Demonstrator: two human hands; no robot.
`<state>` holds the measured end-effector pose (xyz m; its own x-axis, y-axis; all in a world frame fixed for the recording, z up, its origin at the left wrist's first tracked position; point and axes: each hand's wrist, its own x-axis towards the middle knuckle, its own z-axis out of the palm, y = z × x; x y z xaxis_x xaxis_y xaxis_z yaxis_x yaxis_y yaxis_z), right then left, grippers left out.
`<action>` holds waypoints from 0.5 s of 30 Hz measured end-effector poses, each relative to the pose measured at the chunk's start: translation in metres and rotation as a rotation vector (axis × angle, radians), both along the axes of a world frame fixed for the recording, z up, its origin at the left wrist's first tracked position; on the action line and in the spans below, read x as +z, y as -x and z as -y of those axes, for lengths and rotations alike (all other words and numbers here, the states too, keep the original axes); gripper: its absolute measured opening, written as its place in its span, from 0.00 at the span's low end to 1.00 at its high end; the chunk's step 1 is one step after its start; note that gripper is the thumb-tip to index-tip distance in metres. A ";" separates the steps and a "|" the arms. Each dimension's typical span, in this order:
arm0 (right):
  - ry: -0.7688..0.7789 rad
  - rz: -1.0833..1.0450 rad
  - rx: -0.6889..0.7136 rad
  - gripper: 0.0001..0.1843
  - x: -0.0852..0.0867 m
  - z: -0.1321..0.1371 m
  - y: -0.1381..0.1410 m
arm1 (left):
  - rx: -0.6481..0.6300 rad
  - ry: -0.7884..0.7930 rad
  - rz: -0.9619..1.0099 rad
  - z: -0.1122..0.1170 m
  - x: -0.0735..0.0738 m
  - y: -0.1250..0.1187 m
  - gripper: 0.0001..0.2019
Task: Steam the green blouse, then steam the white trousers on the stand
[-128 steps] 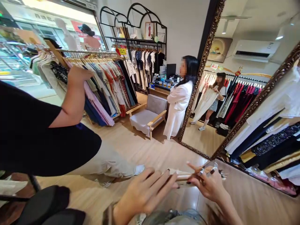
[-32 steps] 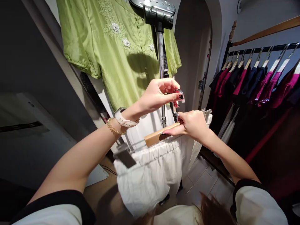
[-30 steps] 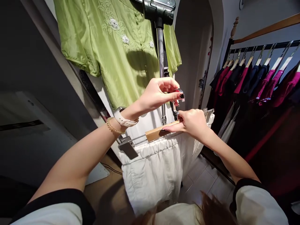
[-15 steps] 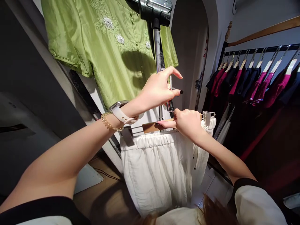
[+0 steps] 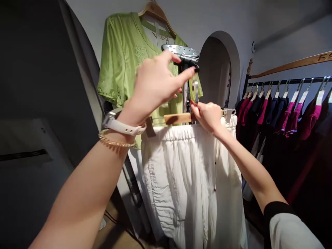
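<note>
My right hand [image 5: 209,116] is closed around the middle of a wooden clip hanger [image 5: 177,118], just below its metal hook [image 5: 196,90]. From the hanger's clips hang white bottoms [image 5: 178,166] with a gathered elastic waist and a drawstring. My left hand [image 5: 155,81], slightly blurred, is raised in front of a garment steamer head [image 5: 183,50] on a metal pole. Its thumb and index finger are apart, with nothing visibly held between them; the other fingers are partly hidden. Behind it, a green short-sleeved blouse [image 5: 118,58] hangs on a wooden hanger.
On the right, a clothes rack [image 5: 285,81] carries several dark and magenta garments. An arched mirror [image 5: 214,72] is behind the steamer pole. A dark panel [image 5: 38,86] fills the left side, and a cable [image 5: 121,226] runs along the floor.
The view has tilted up, showing the blouse's collar and hanger. The white bottoms are higher relative to the steamer head. My left hand has moved up from near the hanger's hook to the steamer head.
</note>
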<state>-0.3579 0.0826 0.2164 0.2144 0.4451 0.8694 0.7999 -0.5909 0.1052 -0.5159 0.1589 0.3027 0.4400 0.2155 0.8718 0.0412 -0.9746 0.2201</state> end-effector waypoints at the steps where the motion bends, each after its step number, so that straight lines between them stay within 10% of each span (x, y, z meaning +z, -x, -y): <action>1: -0.088 0.005 0.040 0.32 0.017 -0.002 -0.008 | 0.058 0.005 0.026 -0.003 0.003 0.011 0.25; 7: -0.312 0.062 0.298 0.45 0.103 -0.029 -0.046 | 0.508 -0.095 0.002 -0.034 -0.003 0.047 0.19; 15: -0.165 -0.034 0.269 0.42 0.086 -0.053 -0.039 | 0.067 -0.005 0.065 -0.088 -0.025 0.045 0.11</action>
